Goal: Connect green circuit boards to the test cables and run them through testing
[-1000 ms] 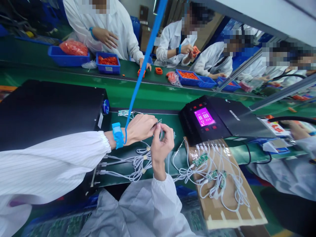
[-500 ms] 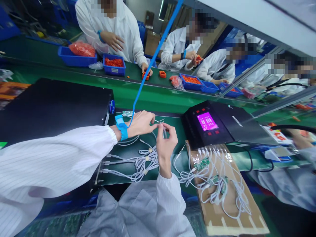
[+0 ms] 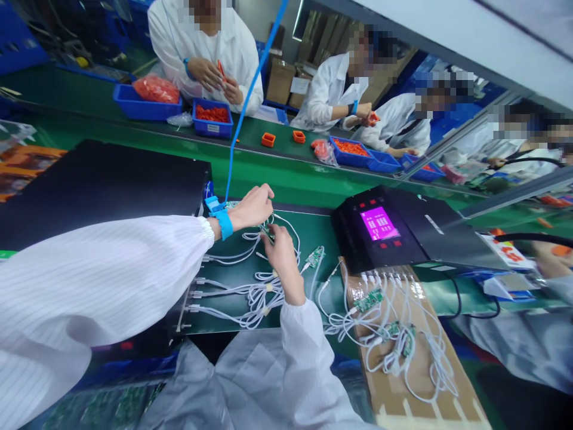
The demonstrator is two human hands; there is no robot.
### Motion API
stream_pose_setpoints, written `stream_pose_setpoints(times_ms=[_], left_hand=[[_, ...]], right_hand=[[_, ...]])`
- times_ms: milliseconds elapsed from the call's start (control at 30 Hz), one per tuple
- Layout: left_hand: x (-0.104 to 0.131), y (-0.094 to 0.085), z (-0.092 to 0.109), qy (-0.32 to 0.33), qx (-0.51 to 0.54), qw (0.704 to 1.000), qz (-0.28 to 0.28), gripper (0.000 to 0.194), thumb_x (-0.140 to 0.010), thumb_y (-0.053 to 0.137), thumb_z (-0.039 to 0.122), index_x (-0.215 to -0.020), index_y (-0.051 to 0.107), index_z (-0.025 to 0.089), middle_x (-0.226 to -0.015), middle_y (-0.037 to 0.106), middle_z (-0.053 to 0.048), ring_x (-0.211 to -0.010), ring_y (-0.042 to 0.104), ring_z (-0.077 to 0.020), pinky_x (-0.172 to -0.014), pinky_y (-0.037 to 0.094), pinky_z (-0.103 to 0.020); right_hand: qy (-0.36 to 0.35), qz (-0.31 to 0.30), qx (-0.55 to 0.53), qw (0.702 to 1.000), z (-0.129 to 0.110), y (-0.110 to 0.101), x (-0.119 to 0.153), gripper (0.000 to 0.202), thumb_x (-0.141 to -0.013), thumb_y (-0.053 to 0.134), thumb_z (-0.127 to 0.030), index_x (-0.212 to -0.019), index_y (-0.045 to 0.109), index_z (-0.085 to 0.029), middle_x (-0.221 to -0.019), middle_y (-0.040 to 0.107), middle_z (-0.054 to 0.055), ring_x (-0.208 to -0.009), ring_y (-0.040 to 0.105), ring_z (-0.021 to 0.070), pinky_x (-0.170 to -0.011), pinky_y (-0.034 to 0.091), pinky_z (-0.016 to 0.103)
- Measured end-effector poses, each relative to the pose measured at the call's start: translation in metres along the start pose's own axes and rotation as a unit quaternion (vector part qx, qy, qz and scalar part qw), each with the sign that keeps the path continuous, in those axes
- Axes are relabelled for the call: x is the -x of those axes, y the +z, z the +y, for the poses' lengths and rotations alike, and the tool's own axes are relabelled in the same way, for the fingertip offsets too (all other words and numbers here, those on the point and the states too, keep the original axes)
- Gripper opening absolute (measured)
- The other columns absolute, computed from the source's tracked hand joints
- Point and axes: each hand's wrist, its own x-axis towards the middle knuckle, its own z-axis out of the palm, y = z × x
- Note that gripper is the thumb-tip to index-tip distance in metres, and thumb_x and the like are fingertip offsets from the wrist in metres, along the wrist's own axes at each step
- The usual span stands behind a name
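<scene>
Beyond bundled white plastic cables [image 3: 253, 294], pinching narrowly with the bare right hand [image 3: 280, 248] a small flat green circuit board [image 3: 265, 229] over the smooth dark-green worktop [image 3: 316, 230]. Probably light, stiff, fragile; best held by the edges. Looks pale-flecked, partly covered. Farther, curling loosely with the bare left hand [image 3: 256, 206]; cannot tell whether around anything.

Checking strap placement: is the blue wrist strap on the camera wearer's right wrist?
No, the blue wrist strap is around the wrist of the left hand; the right hand shows none.
</scene>
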Motion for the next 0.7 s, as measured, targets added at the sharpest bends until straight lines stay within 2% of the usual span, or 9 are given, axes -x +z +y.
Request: stream_pose_setpoints(times_ms=[67, 167, 300, 367, 467, 600, 700], left_hand=[[-0.001, 0.002, -0.002, 0.018, -0.005, 1.000, 0.010, 0.033, -0.093, 0.047, 0.007, -0.123, 0.058, 0.016, -0.111, 0.068, -0.013, -0.095, 0.065, -0.0208, -0.082, 0.048, -0.030], [0.000, 0.003, -0.002, 0.040, -0.002, 0.999, 0.005, 0.034, -0.092, 0.048, 0.006, -0.123, 0.058, 0.015, -0.111, 0.069, -0.012, -0.097, 0.065, -0.0210, -0.084, 0.047, -0.031], [0.002, 0.003, 0.001, 0.047, 0.003, 0.999, 0.006, 0.035, -0.092, 0.047, 0.004, -0.123, 0.060, 0.014, -0.112, 0.070, -0.012, -0.096, 0.064, -0.0203, -0.084, 0.047, -0.031], [0.002, 0.003, 0.001, 0.051, 0.013, 0.999, 0.015, 0.035, -0.090, 0.050, 0.004, -0.122, 0.061, 0.014, -0.113, 0.071, -0.011, -0.096, 0.065, -0.0197, -0.084, 0.048, -0.030], [0.003, 0.004, 0.001, 0.040, 0.070, 0.997, 0.011, 0.033, -0.088, 0.058, 0.007, -0.120, 0.064, 0.015, -0.111, 0.073, -0.010, -0.091, 0.068, -0.0184, -0.077, 0.051, -0.029], [0.004, 0.006, 0.006, -0.064, 0.228, 0.971, -0.042, 0.029, -0.089, 0.068, 0.013, -0.118, 0.066, 0.012, -0.107, 0.076, -0.013, -0.085, 0.072, -0.0173, -0.068, 0.054, -0.027], [0.005, 0.007, 0.009, -0.092, 0.289, 0.949, -0.081, 0.025, -0.086, 0.075, 0.014, -0.110, 0.070, 0.011, -0.101, 0.078, -0.014, -0.085, 0.074, -0.0181, -0.071, 0.058, -0.028]], right_hand=[[-0.035, 0.004, 0.010, 0.999, 0.001, -0.017, 0.018, 0.017, -0.095, 0.064, -0.021, -0.109, 0.072, -0.017, -0.106, 0.071, 0.011, -0.095, 0.067, 0.0237, -0.087, 0.051, 0.036], [-0.026, -0.038, 0.041, 0.998, 0.003, -0.035, 0.044, 0.013, -0.098, 0.060, -0.021, -0.096, 0.073, -0.021, -0.094, 0.071, 0.006, -0.074, 0.065, 0.0192, -0.072, 0.047, 0.032], [0.023, -0.131, 0.119, 0.984, 0.002, -0.030, 0.056, 0.010, -0.092, 0.068, -0.015, -0.094, 0.074, -0.023, -0.095, 0.074, 0.008, -0.070, 0.066, 0.0207, -0.063, 0.041, 0.031], [0.035, -0.149, 0.111, 0.982, 0.001, -0.031, 0.057, 0.014, -0.091, 0.068, -0.013, -0.098, 0.075, -0.023, -0.095, 0.074, 0.008, -0.071, 0.066, 0.0209, -0.064, 0.042, 0.031], [0.009, -0.140, -0.005, 0.990, 0.002, -0.051, 0.062, 0.016, -0.095, 0.066, -0.019, -0.107, 0.076, -0.022, -0.090, 0.072, 0.004, -0.070, 0.064, 0.0177, -0.071, 0.048, 0.031], [-0.001, -0.085, -0.177, 0.981, 0.009, -0.084, 0.084, 0.021, -0.101, 0.062, -0.035, -0.112, 0.074, -0.022, -0.088, 0.067, 0.002, -0.076, 0.062, 0.0161, -0.076, 0.052, 0.030], [0.016, -0.028, -0.230, 0.973, 0.017, -0.085, 0.105, 0.017, -0.100, 0.064, -0.037, -0.101, 0.072, -0.022, -0.091, 0.066, 0.003, -0.084, 0.062, 0.0170, -0.079, 0.052, 0.030]])
